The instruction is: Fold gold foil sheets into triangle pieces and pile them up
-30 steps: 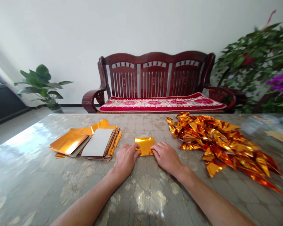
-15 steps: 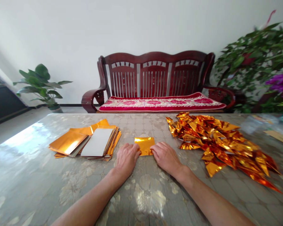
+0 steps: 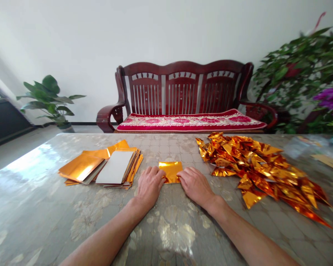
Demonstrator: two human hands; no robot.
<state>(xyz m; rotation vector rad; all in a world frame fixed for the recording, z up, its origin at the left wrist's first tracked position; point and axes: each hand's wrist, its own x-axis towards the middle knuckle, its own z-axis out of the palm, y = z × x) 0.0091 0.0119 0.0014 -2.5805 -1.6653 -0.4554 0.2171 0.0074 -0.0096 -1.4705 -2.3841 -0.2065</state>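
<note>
A small shiny gold foil paper (image 3: 171, 171) lies at the middle of the table between my two hands. My left hand (image 3: 151, 183) is closed on its left edge, thumb and fingers pinched near the lower corner. On the opposite edge, my right hand (image 3: 195, 184) pinches the paper the same way. The fingertips partly hide both side edges. To the left is a loose stack of gold foil paper sheets (image 3: 81, 166), with a grey-white backing face (image 3: 115, 168) turned up on top. A heap of folded gold foil pieces (image 3: 255, 166) spreads out to the right.
The table (image 3: 105, 225) has a glossy, clear-covered floral surface. Beyond its far edge stands a dark red wooden bench (image 3: 181, 92) with a red patterned cushion (image 3: 191, 122). Clear plastic wrapping (image 3: 302, 144) lies at the far right. Potted plants (image 3: 48, 99) flank the bench.
</note>
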